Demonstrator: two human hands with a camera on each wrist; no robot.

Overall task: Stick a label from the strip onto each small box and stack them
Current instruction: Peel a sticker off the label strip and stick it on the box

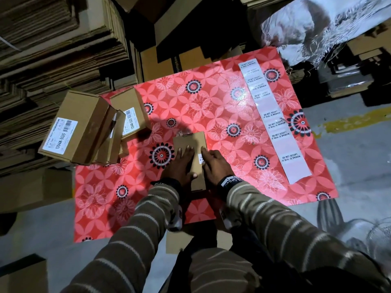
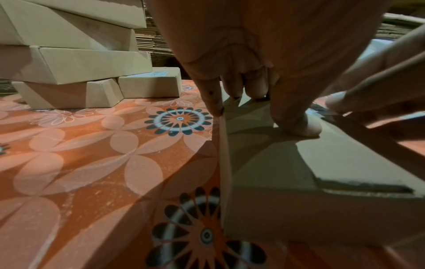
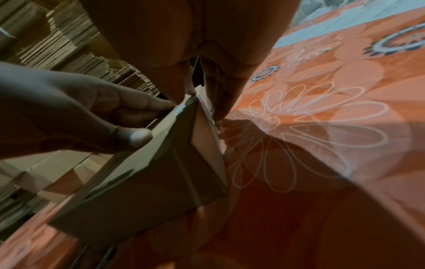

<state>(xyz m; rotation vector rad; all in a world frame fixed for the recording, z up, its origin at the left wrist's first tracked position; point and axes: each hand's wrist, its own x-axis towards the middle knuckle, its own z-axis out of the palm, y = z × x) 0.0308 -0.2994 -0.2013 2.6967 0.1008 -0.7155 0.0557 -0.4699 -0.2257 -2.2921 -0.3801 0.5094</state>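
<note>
A small brown box (image 1: 190,144) lies on the red flowered mat (image 1: 211,92), close in front of me. My left hand (image 1: 184,161) presses down on its top with straight fingers; the left wrist view shows the fingertips (image 2: 296,125) touching the cardboard (image 2: 276,163). At the box's right edge, my right hand (image 1: 213,163) presses a white label (image 1: 200,159) with its fingers reaching down the side (image 3: 218,102). The long label strip (image 1: 275,127) lies flat on the mat's right side. Other small boxes (image 1: 80,127) are piled at the mat's left edge.
Tall stacks of flat cardboard (image 1: 42,49) rise along the left and back. Crumpled plastic wrap (image 1: 317,28) lies at the back right. Grey floor (image 1: 359,166) borders the mat on the right. A cardboard piece (image 1: 179,242) sits under my forearms.
</note>
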